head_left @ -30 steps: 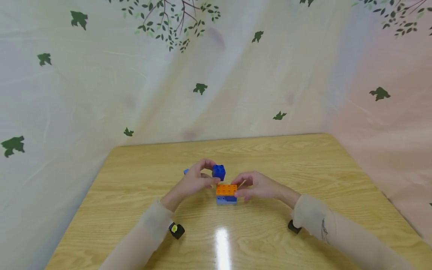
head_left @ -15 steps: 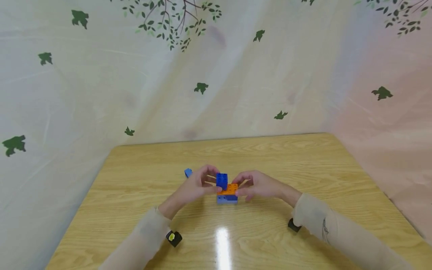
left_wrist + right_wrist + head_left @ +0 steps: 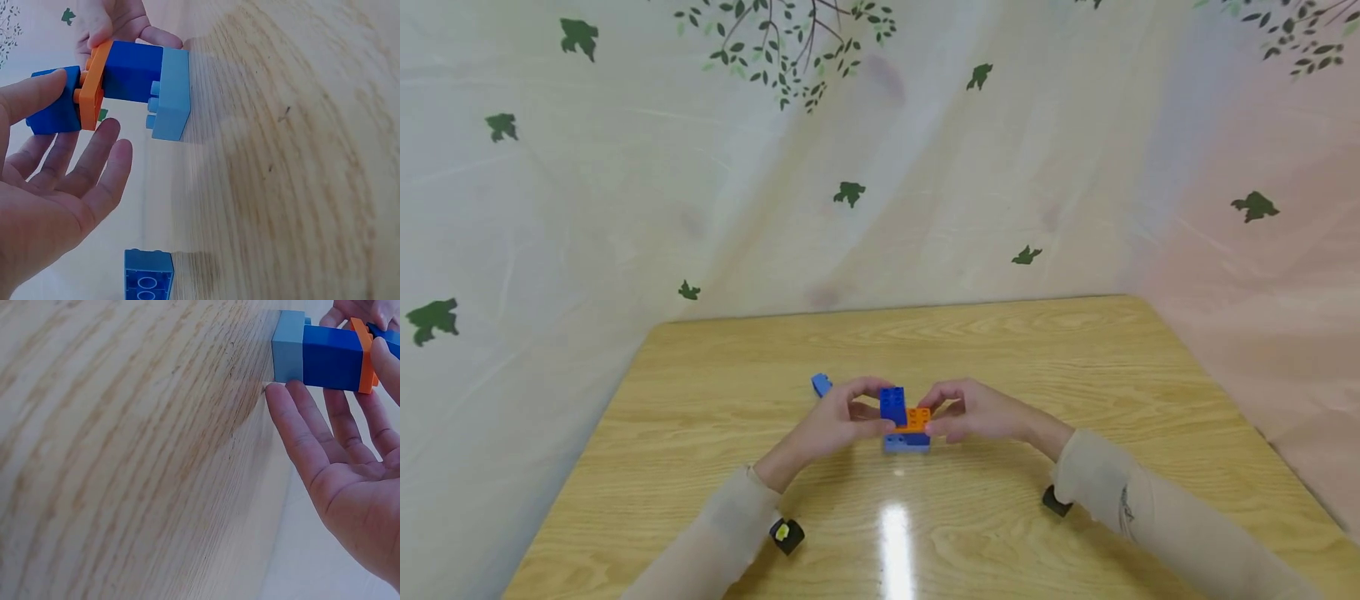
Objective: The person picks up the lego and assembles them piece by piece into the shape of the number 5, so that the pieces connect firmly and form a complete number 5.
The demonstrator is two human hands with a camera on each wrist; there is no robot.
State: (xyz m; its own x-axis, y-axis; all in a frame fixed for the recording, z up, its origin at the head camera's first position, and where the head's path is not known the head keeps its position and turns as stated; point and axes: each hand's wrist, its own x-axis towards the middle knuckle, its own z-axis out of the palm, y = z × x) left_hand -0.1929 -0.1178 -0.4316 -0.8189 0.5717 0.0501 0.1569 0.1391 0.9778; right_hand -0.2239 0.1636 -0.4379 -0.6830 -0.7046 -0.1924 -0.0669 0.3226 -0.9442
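Observation:
My left hand [image 3: 842, 417] pinches a dark blue toy building brick [image 3: 53, 103] between thumb and fingers. That brick stands at the left end of a thin orange building brick [image 3: 919, 418], whose right end shows bare studs. Beneath the orange one are another dark blue brick [image 3: 331, 357] and, at the bottom, a light blue brick [image 3: 174, 94] on the table. The light blue brick's left studs are uncovered. My right hand [image 3: 977, 412] holds the stack from its right side, thumb at the orange brick and fingers along the far side.
A loose light blue brick [image 3: 822, 384] lies on the wooden table [image 3: 1037, 350] behind the left hand; its hollow underside shows in the left wrist view. A printed cloth [image 3: 760, 208] hangs behind the table's far edge.
The left hand has brought the dark blue brick down and slightly right, from above the stack onto the orange brick's left end. The right hand has stayed at the stack.

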